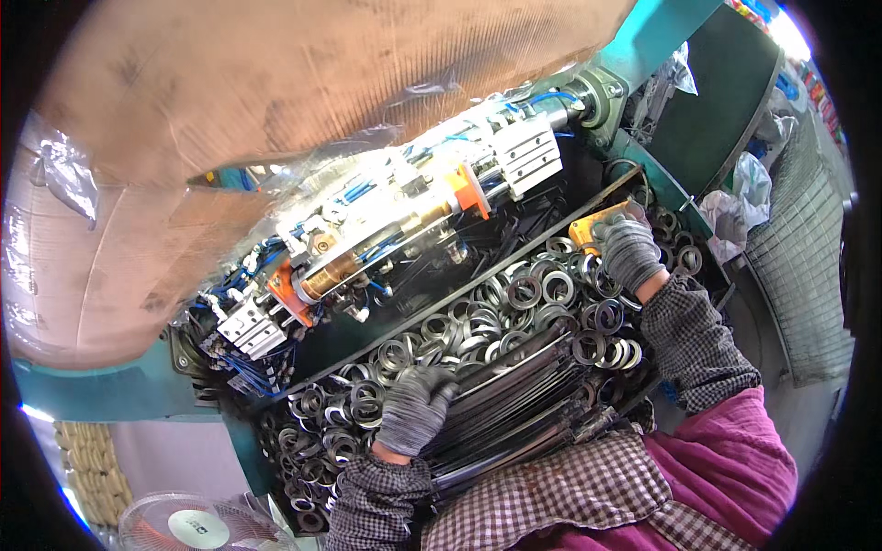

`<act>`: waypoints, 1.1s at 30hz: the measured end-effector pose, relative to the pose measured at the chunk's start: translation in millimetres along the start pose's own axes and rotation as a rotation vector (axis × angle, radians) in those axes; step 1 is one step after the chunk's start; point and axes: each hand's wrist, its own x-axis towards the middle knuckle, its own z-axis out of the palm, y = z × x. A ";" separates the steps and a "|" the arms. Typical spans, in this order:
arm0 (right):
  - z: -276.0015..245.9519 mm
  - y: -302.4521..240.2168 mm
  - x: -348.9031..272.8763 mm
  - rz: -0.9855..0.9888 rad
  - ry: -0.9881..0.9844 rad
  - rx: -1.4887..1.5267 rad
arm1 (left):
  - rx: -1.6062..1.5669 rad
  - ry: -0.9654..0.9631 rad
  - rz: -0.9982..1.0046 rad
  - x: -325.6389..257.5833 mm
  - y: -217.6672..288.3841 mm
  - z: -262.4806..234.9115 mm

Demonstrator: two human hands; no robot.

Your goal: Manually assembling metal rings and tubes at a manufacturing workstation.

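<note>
My right hand [630,253], in a grey knit glove, grips a yellow-orange handheld piece [588,231] above the rings at the far right of the bin. The glove covers part of it, so its exact kind does not show. My left hand [415,410], gloved alike, is closed with fingers curled beside the left end of a bundle of long dark strips [505,395]. Whatever its fingers may hold is hidden. The strips lie slantwise across many loose metal rings [524,292], close to my body.
Behind the ring bin runs a machine assembly with silver cylinder blocks [528,156], orange brackets [469,190] and blue hoses. A brown, plastic-covered panel [303,83] overhangs it. A fan [197,525] stands at lower left, and grey mesh sheeting [799,257] hangs at right.
</note>
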 end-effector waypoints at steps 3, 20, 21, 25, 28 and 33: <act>-2.3 4.5 -3.7 -0.006 0.111 0.041 | 0.037 0.374 0.103 6.0 13.5 -9.5; -110.1 -72.1 -63.1 -0.516 -0.990 1.670 | 0.035 -0.319 -0.047 9.0 15.0 10.8; -113.0 -73.5 -56.4 -0.351 -0.901 1.790 | 0.005 -0.298 -0.065 10.7 13.0 10.6; -103.3 -107.7 -27.7 -0.214 -0.738 1.991 | -0.021 -0.285 -0.215 10.6 10.0 12.7; -93.3 -143.4 -5.2 -0.092 -0.745 2.138 | 0.122 -0.213 0.041 11.8 7.2 13.4; -83.4 -196.5 27.1 0.090 -0.964 2.390 | 0.269 -0.101 0.103 12.0 14.0 5.1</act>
